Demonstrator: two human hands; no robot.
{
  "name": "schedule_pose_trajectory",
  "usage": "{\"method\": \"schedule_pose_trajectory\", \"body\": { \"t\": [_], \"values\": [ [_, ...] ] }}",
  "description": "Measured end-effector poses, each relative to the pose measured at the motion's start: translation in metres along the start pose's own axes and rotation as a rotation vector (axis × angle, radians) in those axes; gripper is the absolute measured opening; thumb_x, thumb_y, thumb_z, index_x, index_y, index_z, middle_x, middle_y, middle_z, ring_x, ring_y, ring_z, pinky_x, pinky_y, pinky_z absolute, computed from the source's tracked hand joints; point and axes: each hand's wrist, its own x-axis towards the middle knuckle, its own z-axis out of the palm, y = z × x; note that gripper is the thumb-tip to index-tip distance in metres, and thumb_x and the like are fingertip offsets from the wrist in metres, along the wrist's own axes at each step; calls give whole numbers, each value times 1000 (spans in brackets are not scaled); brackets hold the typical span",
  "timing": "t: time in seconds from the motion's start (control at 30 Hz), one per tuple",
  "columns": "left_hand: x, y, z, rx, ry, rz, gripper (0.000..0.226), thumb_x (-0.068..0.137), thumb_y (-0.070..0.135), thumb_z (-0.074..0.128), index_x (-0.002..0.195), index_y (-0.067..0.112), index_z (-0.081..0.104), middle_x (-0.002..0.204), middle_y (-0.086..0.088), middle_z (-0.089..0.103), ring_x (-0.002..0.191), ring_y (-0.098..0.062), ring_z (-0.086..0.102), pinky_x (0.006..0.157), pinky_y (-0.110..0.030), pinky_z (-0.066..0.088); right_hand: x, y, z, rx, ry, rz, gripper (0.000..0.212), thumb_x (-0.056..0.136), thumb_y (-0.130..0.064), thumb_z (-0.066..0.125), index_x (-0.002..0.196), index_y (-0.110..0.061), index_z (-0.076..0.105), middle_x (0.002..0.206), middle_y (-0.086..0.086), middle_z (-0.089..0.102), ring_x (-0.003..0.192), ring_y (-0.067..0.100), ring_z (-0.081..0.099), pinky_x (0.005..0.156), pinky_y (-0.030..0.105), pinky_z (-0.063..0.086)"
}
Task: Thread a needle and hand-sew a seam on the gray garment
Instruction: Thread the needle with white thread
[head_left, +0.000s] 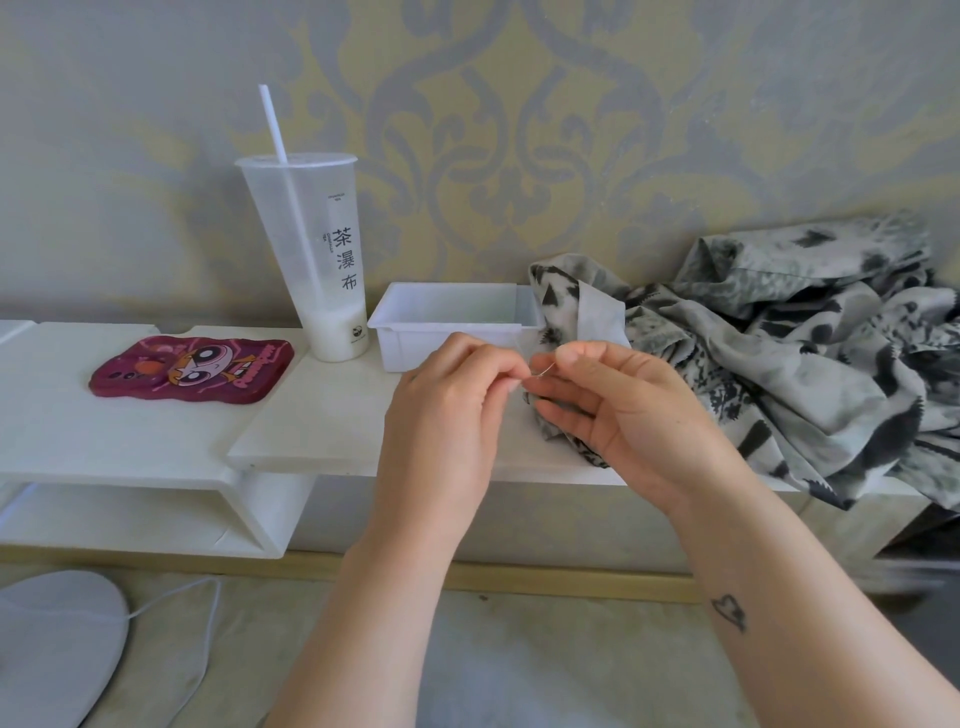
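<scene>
Both of your hands meet in the air just in front of the white shelf (130, 431), near the middle of its front edge. Your right hand (613, 410) pinches the needle (544, 371) between thumb and forefinger, its other fingers loosely spread below. Your left hand (452, 395) has thumb and forefinger pressed together at the needle's other end. Any thread there is too fine to make out.

Just behind your right hand lies the gray garment (779, 338), patterned in black. It is heaped over the shelf's right end, spills past the front edge, and one fold leans against the right wall of a white bin (447, 332).

That bin stands at the middle of the shelf, toward the back edge. A tall clear cup (322, 260) with a straw (275, 130) stands just left of it. A pink cartoon case (192, 368) lies flat toward the left end.
</scene>
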Motion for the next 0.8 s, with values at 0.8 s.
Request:
{"method": "schedule_pose_trajectory", "body": {
  "t": [0.8],
  "values": [
    [100, -17, -32, -331, -186, -643, 20, 94, 9, 53, 102, 20, 68, 75, 12, 59, 64, -1, 53, 51, -5, 37, 69, -72, 48, 455, 81, -6, 19, 102, -7, 32, 89, -2, 45, 93, 17, 63, 96, 32, 60, 80, 44, 52]
  ]
}}
